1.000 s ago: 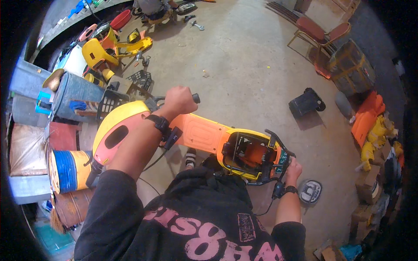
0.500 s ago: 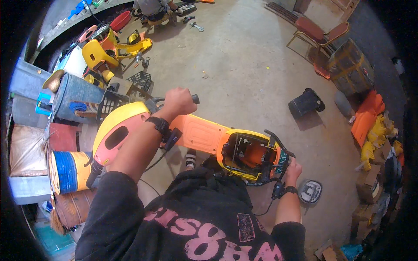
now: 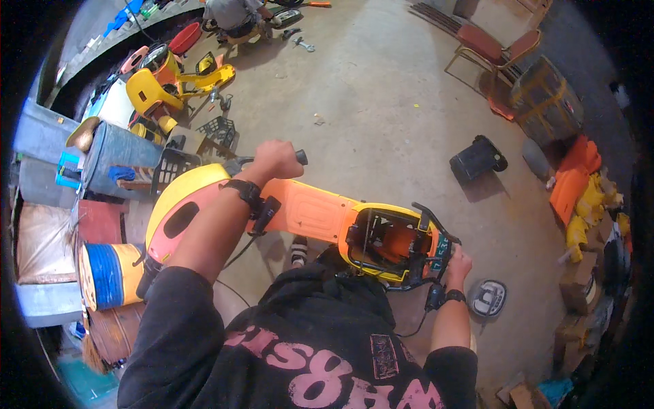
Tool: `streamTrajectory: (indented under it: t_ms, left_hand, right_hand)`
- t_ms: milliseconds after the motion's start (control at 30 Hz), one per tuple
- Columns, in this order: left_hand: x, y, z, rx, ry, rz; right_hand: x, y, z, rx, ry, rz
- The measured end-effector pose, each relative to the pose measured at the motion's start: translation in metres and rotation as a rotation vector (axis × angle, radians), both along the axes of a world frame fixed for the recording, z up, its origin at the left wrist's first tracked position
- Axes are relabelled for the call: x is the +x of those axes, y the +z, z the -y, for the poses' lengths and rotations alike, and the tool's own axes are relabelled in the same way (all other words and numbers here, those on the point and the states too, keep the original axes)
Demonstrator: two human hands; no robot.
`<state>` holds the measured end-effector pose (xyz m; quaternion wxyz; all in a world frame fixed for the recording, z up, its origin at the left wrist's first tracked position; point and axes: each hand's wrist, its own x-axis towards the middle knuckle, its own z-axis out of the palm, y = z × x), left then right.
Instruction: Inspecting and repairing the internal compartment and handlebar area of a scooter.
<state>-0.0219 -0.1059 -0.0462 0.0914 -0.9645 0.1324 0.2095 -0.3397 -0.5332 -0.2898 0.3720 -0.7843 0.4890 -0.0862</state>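
Note:
A yellow and orange scooter lies across my view, with a pink-and-yellow front panel [image 3: 170,211] at left, a flat orange footboard [image 3: 306,211] in the middle and an open, seatless compartment [image 3: 388,235] at right. My left hand [image 3: 276,158] is closed on the black handlebar grip [image 3: 300,156] above the front panel. My right hand [image 3: 458,266] grips the black rear rail [image 3: 430,221] beside the green plate [image 3: 441,252]. My sandalled foot [image 3: 298,252] shows below the footboard. Black devices with cables are strapped at both wrists.
Barrels [image 3: 109,269], crates [image 3: 170,170] and yellow scooter parts [image 3: 150,92] crowd the left. Another person [image 3: 231,20] crouches at the back. A red chair [image 3: 484,44], black bin [image 3: 477,160], cardboard boxes [image 3: 582,279] and orange panels [image 3: 572,177] stand at right. A grey padded object [image 3: 488,298] lies beside my right hand.
The view has shifted very slightly, with the background a little higher. Both my hands keep their hold on the scooter; my left hand sits a touch further left in the picture.

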Motion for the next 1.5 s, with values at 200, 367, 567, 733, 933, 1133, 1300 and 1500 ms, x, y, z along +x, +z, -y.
streamTrajectory:
  t_ms: [200,367,567,733,933,1133,1300,1500]
  left_hand:
    - [0.003,0.001,0.003,0.025,0.006,-0.032]
    - [0.005,0.001,0.001,0.045,0.039,-0.066]
    - [0.004,0.001,0.005,0.025,0.057,-0.076]
    - [0.008,-0.008,-0.002,-0.005,0.108,-0.131]
    - [0.002,0.001,0.004,0.034,0.113,-0.117]
    - [0.001,0.008,0.009,0.026,0.088,-0.122]
    - [0.000,-0.001,0.006,0.011,0.067,-0.050]
    - [-0.001,0.002,0.004,0.006,0.090,-0.067]
  right_hand:
    - [-0.001,0.004,-0.002,0.049,-0.033,0.043]
    - [0.004,0.015,-0.005,0.066,0.006,-0.024]
    - [-0.001,0.002,0.001,-0.035,-0.001,-0.012]
    - [0.002,0.001,-0.004,0.002,-0.023,-0.006]
    - [0.000,-0.003,0.001,0.058,-0.023,-0.027]
    - [-0.005,-0.031,0.010,-0.069,-0.030,0.087]
    - [-0.006,-0.028,0.012,-0.045,-0.008,0.026]
    - [0.002,-0.007,0.004,0.056,-0.018,-0.036]
